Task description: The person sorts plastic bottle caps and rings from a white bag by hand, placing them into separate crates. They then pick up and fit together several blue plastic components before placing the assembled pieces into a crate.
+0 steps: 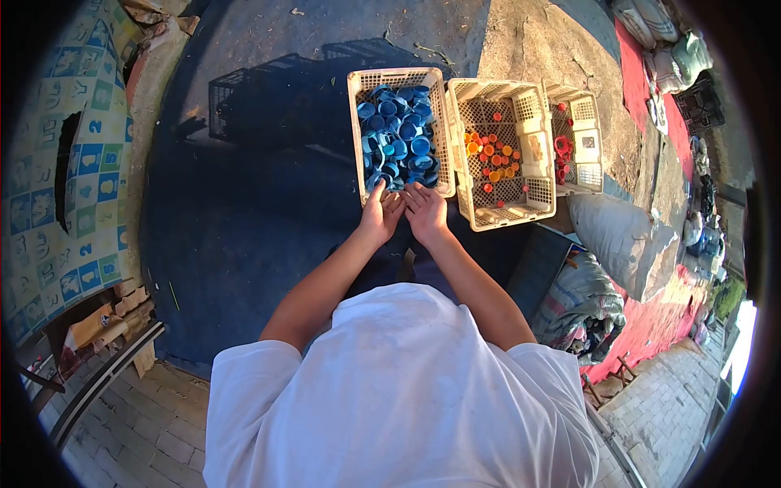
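Both of my hands are side by side at the near end of a cream plastic crate [355, 114] filled with blue bottle caps [399, 130]. My left hand [381, 215] has its fingers stretched out and thumb raised, right at the caps by the near rim. Close beside it, my right hand [425, 211] is also open, fingers extended toward the crate's near edge. The palms are turned partly up, and no cap shows in either hand. The fingertips of the two hands nearly meet.
Right of the blue caps stands a second cream crate [533, 146] with orange and red caps [491, 156]. A third crate [587, 146] beyond it holds red items [561, 146]. Stuffed sacks [614, 232] lie to the right; a patterned sheet [81, 187] hangs at left.
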A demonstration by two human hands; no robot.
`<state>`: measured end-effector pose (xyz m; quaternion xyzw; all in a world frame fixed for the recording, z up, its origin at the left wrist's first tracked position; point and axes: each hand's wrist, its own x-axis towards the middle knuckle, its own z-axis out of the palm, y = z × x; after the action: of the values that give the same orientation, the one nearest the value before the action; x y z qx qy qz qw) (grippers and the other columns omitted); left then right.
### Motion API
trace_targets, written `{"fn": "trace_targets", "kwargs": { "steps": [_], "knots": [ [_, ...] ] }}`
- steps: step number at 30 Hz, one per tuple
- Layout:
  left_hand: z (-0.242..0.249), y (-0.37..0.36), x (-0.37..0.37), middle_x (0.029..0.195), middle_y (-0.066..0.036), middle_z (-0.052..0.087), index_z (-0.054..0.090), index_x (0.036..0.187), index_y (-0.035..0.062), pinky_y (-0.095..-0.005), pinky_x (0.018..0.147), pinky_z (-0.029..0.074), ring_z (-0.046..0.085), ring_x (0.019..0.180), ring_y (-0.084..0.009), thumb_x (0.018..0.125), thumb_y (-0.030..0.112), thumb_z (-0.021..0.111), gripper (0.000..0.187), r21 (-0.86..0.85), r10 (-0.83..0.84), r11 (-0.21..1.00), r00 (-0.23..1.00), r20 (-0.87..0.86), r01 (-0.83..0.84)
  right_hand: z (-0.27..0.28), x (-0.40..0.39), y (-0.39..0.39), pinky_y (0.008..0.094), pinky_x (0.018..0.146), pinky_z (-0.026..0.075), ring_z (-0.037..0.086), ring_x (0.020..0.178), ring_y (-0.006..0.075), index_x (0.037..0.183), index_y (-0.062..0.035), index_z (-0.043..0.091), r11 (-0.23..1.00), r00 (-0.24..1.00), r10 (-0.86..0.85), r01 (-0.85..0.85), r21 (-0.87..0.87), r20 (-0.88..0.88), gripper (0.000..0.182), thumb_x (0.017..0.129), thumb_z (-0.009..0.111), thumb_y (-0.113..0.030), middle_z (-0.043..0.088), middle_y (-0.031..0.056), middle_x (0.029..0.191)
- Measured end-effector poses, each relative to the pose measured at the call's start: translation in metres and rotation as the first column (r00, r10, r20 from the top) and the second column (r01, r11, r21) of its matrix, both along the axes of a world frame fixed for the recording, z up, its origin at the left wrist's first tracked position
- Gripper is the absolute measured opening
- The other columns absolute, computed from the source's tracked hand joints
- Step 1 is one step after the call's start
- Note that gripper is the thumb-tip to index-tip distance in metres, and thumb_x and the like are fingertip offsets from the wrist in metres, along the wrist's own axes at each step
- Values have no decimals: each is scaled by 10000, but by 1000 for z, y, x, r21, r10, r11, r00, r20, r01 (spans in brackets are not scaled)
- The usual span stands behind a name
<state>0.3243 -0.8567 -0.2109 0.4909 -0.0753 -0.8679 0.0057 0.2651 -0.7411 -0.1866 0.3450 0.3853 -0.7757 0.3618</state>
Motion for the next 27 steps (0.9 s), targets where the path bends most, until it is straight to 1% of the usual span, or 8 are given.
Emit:
{"fn": "trace_targets", "kwargs": {
  "steps": [7,10,11,15,18,20,22,27],
  "knots": [
    [11,-3,1,1355,-165,600,493,1359,-1,-452,1137,462,580,1297,-307,1041,319,545,454,11,-177,984,980,-86,179,28,-9,25,464,1109,413,594,1279,290,1245,-49,563,979,981,190,-186,83,-35,322,1016,501,-268,635,142,1342],
    [20,-1,-4,1370,-129,634,537,1334,43,-435,1074,511,635,1245,-297,1042,276,526,373,18,-251,967,961,-117,255,32,-10,55,425,1011,490,658,1154,267,1266,-53,566,993,980,94,-80,87,-175,325,1046,494,-282,674,123,1223],
    [24,1,-6,1351,-110,650,556,1317,55,-424,1053,521,644,1232,-289,1041,271,528,351,12,-290,956,949,-125,293,39,-10,68,391,913,538,697,1025,251,1212,-73,595,996,981,33,-16,85,-192,256,1048,503,-246,691,109,1112],
    [17,16,-20,1235,-43,696,626,1185,98,-384,930,567,686,1092,-246,1010,252,584,237,-8,-421,907,903,-83,422,66,-9,117,366,835,550,711,903,238,1173,-88,619,972,968,-88,135,191,-235,216,1046,514,-229,702,87,992],
    [23,37,-36,1119,-16,704,641,1119,104,-345,846,574,685,983,-215,985,228,627,183,-16,-478,879,878,-24,477,61,-2,161,349,794,553,711,868,215,1162,-86,626,944,952,-179,237,229,-249,212,1044,524,-230,700,87,994],
    [29,54,-46,1104,-8,706,646,1095,108,-343,847,570,679,959,-204,984,222,628,160,-31,-504,864,862,-58,503,61,2,188,334,755,550,698,797,183,1131,-95,635,926,940,-239,296,234,-245,183,1036,528,-209,680,46,922],
    [32,76,-55,1076,-15,710,649,1070,109,-345,853,553,677,939,-199,980,217,630,142,-19,-502,865,862,-71,502,65,8,216,344,804,534,672,805,178,1115,-92,658,905,923,-311,360,226,-226,210,999,575,-246,672,38,912],
    [34,157,-81,1034,-15,717,651,1084,116,-350,830,577,683,927,-196,967,233,650,165,-14,-547,837,836,-47,547,67,20,297,323,774,555,703,809,168,1105,-82,662,873,893,-348,419,249,-285,193,1016,530,-192,707,55,934]
  ]
}}
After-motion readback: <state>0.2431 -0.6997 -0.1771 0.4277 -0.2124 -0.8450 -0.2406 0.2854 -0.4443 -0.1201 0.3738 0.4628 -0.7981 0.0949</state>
